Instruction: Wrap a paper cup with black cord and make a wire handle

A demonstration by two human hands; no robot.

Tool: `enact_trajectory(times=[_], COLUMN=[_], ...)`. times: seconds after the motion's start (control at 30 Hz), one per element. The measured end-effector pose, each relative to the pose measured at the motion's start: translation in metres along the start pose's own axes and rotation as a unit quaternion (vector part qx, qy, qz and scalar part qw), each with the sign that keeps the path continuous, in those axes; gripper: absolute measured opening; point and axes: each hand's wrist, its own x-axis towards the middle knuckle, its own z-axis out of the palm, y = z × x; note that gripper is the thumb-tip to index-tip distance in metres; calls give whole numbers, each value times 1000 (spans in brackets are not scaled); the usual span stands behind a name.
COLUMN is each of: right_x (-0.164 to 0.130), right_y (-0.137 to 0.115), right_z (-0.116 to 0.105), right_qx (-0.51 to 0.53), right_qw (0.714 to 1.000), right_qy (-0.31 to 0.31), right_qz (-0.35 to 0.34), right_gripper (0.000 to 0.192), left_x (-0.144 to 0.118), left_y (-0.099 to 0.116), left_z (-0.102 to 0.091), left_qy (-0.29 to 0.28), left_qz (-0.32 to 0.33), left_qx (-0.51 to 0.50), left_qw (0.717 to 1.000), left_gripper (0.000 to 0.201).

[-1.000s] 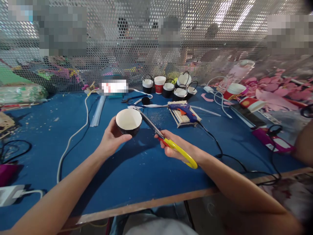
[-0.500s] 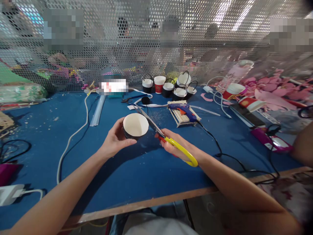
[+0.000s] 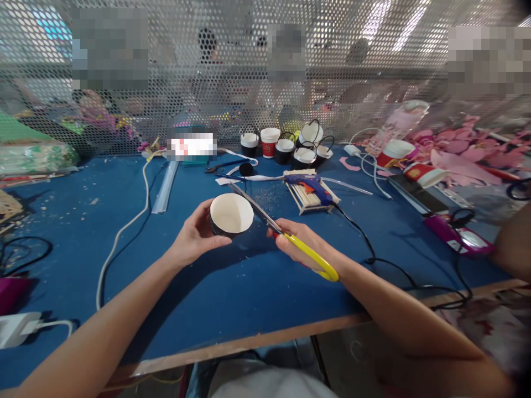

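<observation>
Left hand (image 3: 194,239) cradles the cup (image 3: 230,214); right hand (image 3: 305,246) clasps yellow-handled scissors (image 3: 286,237) (blades beside rim).

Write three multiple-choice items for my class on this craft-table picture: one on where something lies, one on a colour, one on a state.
1. Where does the blue glue gun lie?
A. on a bundle of wooden sticks
B. inside a cup
C. on the floor

2. What colour is the scissors handle?
A. green
B. yellow
C. white

3. How is the black paper cup held?
A. upside down on the table
B. crushed flat
C. off the table in the left hand, white inside facing the camera

Answers:
1 A: the gun rests across the sticks, behind the hands.
2 B: the loop in the right hand is yellow.
3 C: the fingers wrap its dark wall, and its open mouth shows beside the scissor blades.
</observation>
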Motion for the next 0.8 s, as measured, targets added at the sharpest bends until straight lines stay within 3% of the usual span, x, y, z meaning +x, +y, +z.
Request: enact_trajectory(times=[0.13,0.23,0.37,0.5,0.63,0.8], right_x=[-2,-1,2,6,7,6], right_y=[0,6,17,27,36,37], right_z=[3,5,1,-9,-11,-2], right_qx=[5,0,-82,-209,-256,-324], right_qw=[999,999,990,959,952,939], right_qy=[25,41,113,184,151,115], right_qz=[31,24,8,49,67,21], right_gripper=[40,38,45,56,72,81], left_x=[-1,-1,0,3,3,3], left_y=[-1,0,6,12,9,5], left_z=[-1,-3,-6,-10,-11,-10], left_qy=[9,3,-11,-42,-60,-42], left_qz=[-34,-83,-166,-207,-233,-234], left_qx=[-13,-86,-247,-329,-356,-366], left_qw=[999,993,955,920,903,900], left_gripper=[72,69,52,54,63,65])
